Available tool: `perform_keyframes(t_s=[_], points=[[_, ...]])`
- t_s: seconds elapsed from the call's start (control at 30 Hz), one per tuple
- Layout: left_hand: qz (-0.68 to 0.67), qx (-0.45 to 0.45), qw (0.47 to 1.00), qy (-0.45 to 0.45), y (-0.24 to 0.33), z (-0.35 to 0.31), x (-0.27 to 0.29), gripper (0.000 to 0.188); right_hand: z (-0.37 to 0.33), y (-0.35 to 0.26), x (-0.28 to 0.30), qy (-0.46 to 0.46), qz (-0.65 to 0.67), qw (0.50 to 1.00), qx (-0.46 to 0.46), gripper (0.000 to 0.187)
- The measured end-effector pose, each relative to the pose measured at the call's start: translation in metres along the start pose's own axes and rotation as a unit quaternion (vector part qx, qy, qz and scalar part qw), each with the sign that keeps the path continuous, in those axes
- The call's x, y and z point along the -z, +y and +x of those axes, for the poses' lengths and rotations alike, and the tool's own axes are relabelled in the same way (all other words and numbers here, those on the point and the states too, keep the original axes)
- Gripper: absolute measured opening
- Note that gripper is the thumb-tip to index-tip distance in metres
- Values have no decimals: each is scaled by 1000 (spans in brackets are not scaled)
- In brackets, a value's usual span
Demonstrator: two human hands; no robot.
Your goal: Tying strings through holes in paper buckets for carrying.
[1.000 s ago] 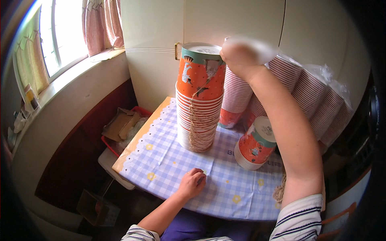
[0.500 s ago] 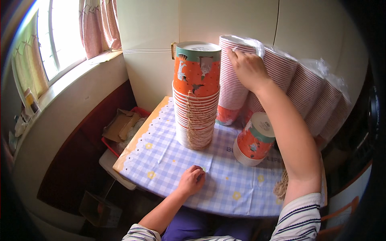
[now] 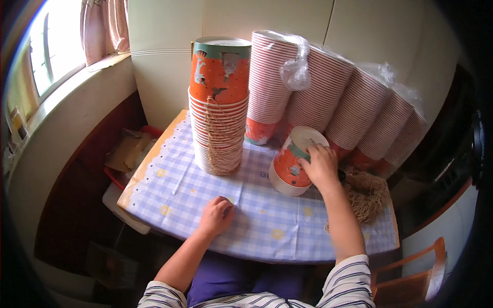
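My right hand [image 3: 321,163] is on the top of a short stack of upturned orange-and-green paper buckets [image 3: 292,171], its thumb against the side and its fingers over the pale base. My left hand [image 3: 216,215] rests on the tablecloth near the front edge, fingers curled in; whatever may be inside them is hidden. Beyond it stands a tall stack of the same upturned buckets [image 3: 221,123], with brown twine handles [image 3: 218,136] hanging down its front.
Several tall, plastic-wrapped bucket stacks [image 3: 318,92] lean along the table's back right. A heap of brown twine [image 3: 364,195] lies at the right. The blue checked tablecloth [image 3: 246,226] covers the table. A red crate [image 3: 118,177] with cardboard stands at the left; a wooden chair [image 3: 411,277] is lower right.
My right hand has come down from the tall wrapped stack to the short bucket stack. My left hand stays on the tablecloth. The view has shifted, exposing more of the twine heap.
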State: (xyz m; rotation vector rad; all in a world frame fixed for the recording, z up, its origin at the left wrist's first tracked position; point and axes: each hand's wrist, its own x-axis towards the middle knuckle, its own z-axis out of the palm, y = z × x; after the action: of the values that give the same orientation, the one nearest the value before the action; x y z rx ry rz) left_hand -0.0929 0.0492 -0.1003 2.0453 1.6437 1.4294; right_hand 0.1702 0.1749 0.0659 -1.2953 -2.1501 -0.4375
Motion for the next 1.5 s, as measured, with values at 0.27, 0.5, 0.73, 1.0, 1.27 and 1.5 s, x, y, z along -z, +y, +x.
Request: perform_keyframes(t_s=[0.27, 0.5, 0.73, 1.0, 1.27, 1.5], points=[[-94, 183, 977, -61, 34, 20, -23, 43, -4, 9, -10, 46, 110, 993, 15, 21], [-6, 114, 993, -7, 52, 70, -144, 90, -2, 10, -18, 51, 174, 983, 8, 19], [-3, 130, 990, 55, 63, 72, -164, 95, 0, 19, -21, 63, 230, 971, 6, 12], [-14, 169, 985, 34, 66, 76, -164, 95, 6, 8, -20, 54, 208, 977, 6, 11], [-23, 172, 983, 54, 66, 76, -163, 93, 13, 8, -10, 59, 241, 969, 16, 11], [2, 170, 985, 33, 66, 74, -162, 91, 24, 8, 19, 122, 221, 967, 29, 10]])
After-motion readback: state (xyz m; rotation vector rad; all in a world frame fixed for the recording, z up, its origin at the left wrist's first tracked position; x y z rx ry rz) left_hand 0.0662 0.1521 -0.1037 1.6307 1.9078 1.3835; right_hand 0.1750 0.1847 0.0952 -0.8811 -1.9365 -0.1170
